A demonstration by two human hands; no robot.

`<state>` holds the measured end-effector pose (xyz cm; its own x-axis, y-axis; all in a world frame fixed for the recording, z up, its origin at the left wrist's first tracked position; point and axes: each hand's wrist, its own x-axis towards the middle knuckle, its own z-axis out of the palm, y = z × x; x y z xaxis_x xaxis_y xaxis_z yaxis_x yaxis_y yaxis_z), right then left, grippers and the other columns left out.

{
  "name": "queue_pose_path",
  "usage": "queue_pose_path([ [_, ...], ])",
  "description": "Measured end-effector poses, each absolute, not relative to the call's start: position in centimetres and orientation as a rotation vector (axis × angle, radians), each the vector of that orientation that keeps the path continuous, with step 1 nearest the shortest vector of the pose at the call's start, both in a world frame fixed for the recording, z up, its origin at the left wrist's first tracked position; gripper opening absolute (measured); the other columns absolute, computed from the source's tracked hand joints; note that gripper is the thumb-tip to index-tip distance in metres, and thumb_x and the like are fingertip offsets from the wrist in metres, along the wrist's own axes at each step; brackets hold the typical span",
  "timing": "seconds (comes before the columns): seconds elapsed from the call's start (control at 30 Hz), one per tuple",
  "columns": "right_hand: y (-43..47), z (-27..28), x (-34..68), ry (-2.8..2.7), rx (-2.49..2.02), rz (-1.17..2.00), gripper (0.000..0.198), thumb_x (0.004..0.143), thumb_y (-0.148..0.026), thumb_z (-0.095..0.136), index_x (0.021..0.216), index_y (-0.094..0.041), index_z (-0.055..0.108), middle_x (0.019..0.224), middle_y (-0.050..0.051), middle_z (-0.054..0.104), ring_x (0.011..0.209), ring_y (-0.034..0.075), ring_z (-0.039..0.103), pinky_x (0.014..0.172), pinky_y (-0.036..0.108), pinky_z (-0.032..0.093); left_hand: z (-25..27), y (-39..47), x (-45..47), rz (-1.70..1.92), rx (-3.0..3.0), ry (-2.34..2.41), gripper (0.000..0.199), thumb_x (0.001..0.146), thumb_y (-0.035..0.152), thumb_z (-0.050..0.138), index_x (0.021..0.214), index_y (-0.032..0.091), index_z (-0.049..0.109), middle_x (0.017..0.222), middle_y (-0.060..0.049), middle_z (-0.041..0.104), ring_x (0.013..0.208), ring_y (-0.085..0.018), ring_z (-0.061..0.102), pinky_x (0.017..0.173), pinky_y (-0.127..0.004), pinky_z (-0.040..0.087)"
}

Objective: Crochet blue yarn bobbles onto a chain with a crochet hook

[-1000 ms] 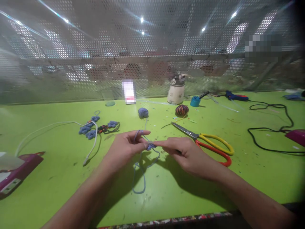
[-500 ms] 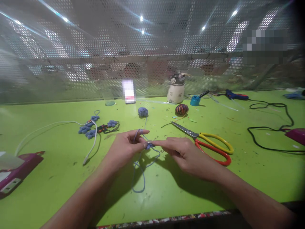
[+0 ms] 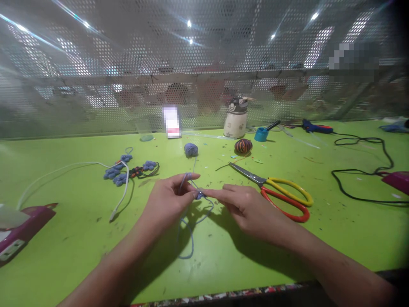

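My left hand (image 3: 169, 197) pinches a small piece of blue crochet work (image 3: 199, 195) between thumb and fingers, with blue yarn looped over its raised index finger. From that finger the strand runs up to a blue yarn ball (image 3: 191, 149). My right hand (image 3: 241, 202) is closed, its index finger stretched to the piece. It grips what looks like a thin crochet hook, almost wholly hidden, with only a small glint at the stitches. A loose yarn tail (image 3: 192, 238) hangs in a loop below the work. Close beside my right hand lie scissors (image 3: 265, 181) with yellow and red handles.
Blue crocheted flowers (image 3: 116, 172) lie at left under a white cable (image 3: 128, 183). A multicoloured yarn ball (image 3: 243, 146), a bottle (image 3: 235, 119), a blue pot (image 3: 261, 134) and a phone (image 3: 171, 122) stand behind. Purple power strips (image 3: 28, 230) flank both sides; a glue gun (image 3: 316, 127) rests back right.
Both hands hold nearly the same pose at the blue piece. The right index fingertip has shifted slightly left over the work, and the view has moved a little.
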<state>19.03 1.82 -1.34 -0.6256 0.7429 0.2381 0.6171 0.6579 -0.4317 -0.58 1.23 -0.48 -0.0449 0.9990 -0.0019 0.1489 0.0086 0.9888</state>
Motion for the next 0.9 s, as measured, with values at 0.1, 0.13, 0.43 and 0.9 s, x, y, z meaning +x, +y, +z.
queue_pose_path([
  [0.1, 1.7, -1.7, 19.0, -2.487, -1.093, 0.396, 0.058, 0.081, 0.001, 0.048, 0.132, -0.025, 0.061, 0.076, 0.006, 0.062, 0.066, 0.016, 0.052, 0.060, 0.026, 0.035, -0.7, 1.1, -0.3, 1.151, 1.405, 1.445, 0.033, 0.068, 0.016, 0.072, 0.101, 0.014, 0.074, 0.062, 0.000, 0.065, 0.056, -0.016, 0.057, 0.056, -0.028, 0.043],
  [0.13, 1.7, -1.8, 18.9, -2.471, -1.098, 0.416, 0.058, 0.082, 0.000, 0.047, 0.133, -0.025, 0.061, 0.077, 0.006, 0.062, 0.067, 0.017, 0.053, 0.061, 0.027, 0.036, -0.8, 1.1, -0.3, 1.148, 1.479, 1.477, 0.033, 0.071, 0.017, 0.070, 0.103, 0.014, 0.073, 0.063, -0.001, 0.065, 0.057, -0.017, 0.058, 0.057, -0.029, 0.044],
  [0.43, 1.3, -2.4, 17.0, -1.508, -1.090, 1.415, 0.027, 0.082, -0.020, 0.063, 0.106, -0.015, 0.075, 0.064, 0.000, 0.060, 0.053, 0.010, 0.045, 0.052, 0.025, 0.035, -1.9, -0.5, 0.6, 1.393, 2.068, 1.492, 0.025, 0.086, 0.018, 0.059, 0.105, 0.023, 0.074, 0.086, -0.007, 0.070, 0.074, -0.020, 0.061, 0.074, -0.031, 0.045],
  [0.9, 1.2, -3.7, 17.1, -1.714, -0.875, 0.960, 0.024, 0.086, -0.016, 0.057, 0.100, -0.019, 0.077, 0.073, 0.004, 0.065, 0.064, 0.014, 0.055, 0.060, 0.027, 0.043, -0.3, 1.1, -0.7, 1.153, 1.075, 1.178, 0.055, 0.063, 0.016, 0.081, 0.115, 0.012, 0.063, 0.065, 0.003, 0.066, 0.064, -0.014, 0.057, 0.065, -0.028, 0.043],
])
